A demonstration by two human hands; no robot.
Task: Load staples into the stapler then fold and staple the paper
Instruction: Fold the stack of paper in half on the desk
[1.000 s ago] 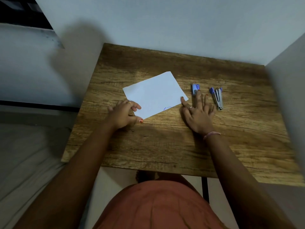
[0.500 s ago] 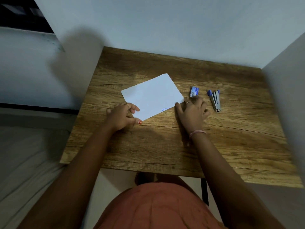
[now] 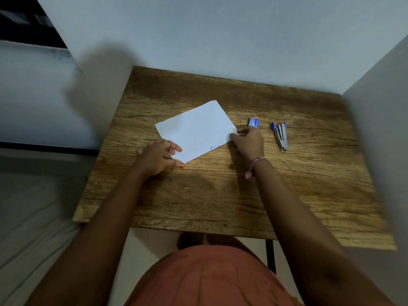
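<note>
On table (image 3: pixel 287 195) | both hands pinch paper (image 3: pixel 196 129) | stapler (image 3: pixel 280 135) apart

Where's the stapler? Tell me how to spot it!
Find the wooden table and the white paper on it. Go right, past the right hand and the small blue staple box. The stapler lies farthest right: long, silver metal with blue ends, touched by nothing.

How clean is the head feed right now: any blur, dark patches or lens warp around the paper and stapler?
Head view: dim overall, and the paper is the brightest patch. Both hands cast soft shadows on the table. The stapler and the staple box read fairly sharp. The table's edges smear and bow toward the frame borders, which is wide-angle warp. No glare.
</note>
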